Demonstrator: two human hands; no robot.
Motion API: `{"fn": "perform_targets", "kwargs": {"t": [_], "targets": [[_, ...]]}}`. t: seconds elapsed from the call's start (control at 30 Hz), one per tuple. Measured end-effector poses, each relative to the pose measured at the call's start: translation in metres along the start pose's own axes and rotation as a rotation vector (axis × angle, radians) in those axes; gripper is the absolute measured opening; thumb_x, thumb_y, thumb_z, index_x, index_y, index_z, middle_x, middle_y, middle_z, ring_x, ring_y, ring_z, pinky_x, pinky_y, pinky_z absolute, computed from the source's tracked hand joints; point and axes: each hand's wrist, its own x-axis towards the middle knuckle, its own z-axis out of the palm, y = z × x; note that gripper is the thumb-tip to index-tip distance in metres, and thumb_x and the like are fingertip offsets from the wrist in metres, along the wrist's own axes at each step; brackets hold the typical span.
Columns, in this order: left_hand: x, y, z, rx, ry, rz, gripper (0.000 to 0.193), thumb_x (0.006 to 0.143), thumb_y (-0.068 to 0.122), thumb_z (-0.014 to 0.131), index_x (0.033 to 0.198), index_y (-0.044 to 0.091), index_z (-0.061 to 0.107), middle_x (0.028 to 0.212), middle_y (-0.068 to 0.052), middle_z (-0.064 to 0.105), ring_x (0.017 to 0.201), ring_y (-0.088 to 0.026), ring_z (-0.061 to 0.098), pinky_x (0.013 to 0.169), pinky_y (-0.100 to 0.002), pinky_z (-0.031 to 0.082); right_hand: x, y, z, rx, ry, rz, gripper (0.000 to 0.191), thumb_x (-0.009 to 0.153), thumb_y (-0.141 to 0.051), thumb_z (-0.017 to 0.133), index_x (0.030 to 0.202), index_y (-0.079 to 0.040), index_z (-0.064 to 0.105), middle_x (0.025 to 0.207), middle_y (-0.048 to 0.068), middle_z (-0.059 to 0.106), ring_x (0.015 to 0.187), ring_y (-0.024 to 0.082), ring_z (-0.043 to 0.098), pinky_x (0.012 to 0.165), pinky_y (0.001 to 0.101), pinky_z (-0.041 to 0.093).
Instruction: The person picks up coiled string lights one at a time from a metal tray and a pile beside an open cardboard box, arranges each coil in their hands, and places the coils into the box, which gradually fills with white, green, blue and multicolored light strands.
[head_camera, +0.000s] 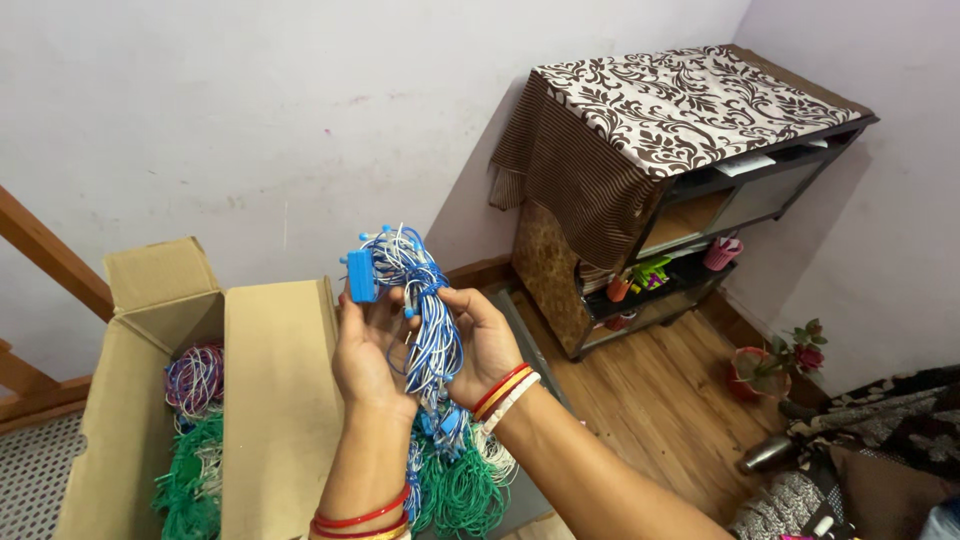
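Observation:
Both my hands hold up a coiled bundle of blue and white string-light wire (425, 300) with a small blue plastic box (361, 276) at its top left. My left hand (366, 350) cups the bundle from the left, palm toward me, near the blue box. My right hand (484, 340) grips it from the right, fingers wrapped on the wire. Red and gold bangles ring both wrists. Below the hands lies a pile of green and white wire bundles (455, 485).
An open cardboard box (275, 400) at the left holds green and multicoloured wire coils (195, 378). A shelf unit under a brown patterned cloth (680, 110) stands by the wall. A potted flower (770, 365) sits on the wooden floor, and fabric lies at the lower right.

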Motion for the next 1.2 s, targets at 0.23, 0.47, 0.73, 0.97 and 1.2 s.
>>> {"fn": "perform_targets", "kwargs": {"t": [0.23, 0.47, 0.73, 0.97, 1.2], "targets": [[-0.008, 0.006, 0.007, 0.006, -0.002, 0.022, 0.045, 0.107, 0.046, 0.041, 0.130, 0.015, 0.063, 0.099, -0.002, 0.069, 0.089, -0.015, 0.063, 0.073, -0.029, 0.054, -0.001, 0.000, 0.006, 0.041, 0.014, 0.005, 0.040, 0.096, -0.025, 0.057, 0.119, 0.006, 0.068, 0.103, 0.009, 0.076, 0.081, 0.014, 0.068, 0.076, 0.0309, 0.061], [-0.011, 0.009, 0.008, -0.001, -0.015, 0.039, 0.044, 0.107, 0.044, 0.039, 0.134, 0.017, 0.061, 0.099, -0.002, 0.069, 0.089, -0.014, 0.063, 0.072, -0.028, 0.054, -0.002, 0.001, 0.008, 0.048, 0.003, 0.021, 0.040, 0.096, -0.023, 0.058, 0.120, 0.007, 0.068, 0.104, 0.009, 0.075, 0.080, 0.014, 0.068, 0.075, 0.0310, 0.062], [-0.013, 0.011, 0.010, 0.014, -0.003, 0.040, 0.044, 0.108, 0.044, 0.039, 0.134, 0.015, 0.061, 0.099, -0.003, 0.068, 0.089, -0.015, 0.063, 0.073, -0.029, 0.054, -0.001, 0.001, 0.008, 0.024, 0.018, 0.013, 0.040, 0.097, -0.024, 0.058, 0.120, 0.007, 0.068, 0.105, 0.009, 0.074, 0.083, 0.014, 0.069, 0.078, 0.0322, 0.062], [-0.013, 0.010, 0.011, 0.009, -0.021, 0.056, 0.043, 0.108, 0.042, 0.040, 0.135, 0.016, 0.061, 0.100, -0.003, 0.068, 0.089, -0.013, 0.063, 0.072, -0.028, 0.053, 0.000, 0.000, 0.006, 0.001, 0.049, -0.001, 0.038, 0.095, -0.023, 0.057, 0.118, 0.005, 0.069, 0.107, 0.009, 0.077, 0.081, 0.013, 0.068, 0.076, 0.0312, 0.062], [-0.022, 0.009, 0.000, 0.020, -0.006, 0.042, 0.044, 0.107, 0.043, 0.040, 0.136, 0.018, 0.061, 0.100, -0.002, 0.068, 0.089, -0.012, 0.063, 0.071, -0.028, 0.053, -0.010, 0.009, 0.002, -0.002, -0.028, 0.010, 0.042, 0.099, -0.024, 0.059, 0.125, 0.007, 0.068, 0.102, 0.010, 0.073, 0.083, 0.014, 0.070, 0.074, 0.0315, 0.062]]}}
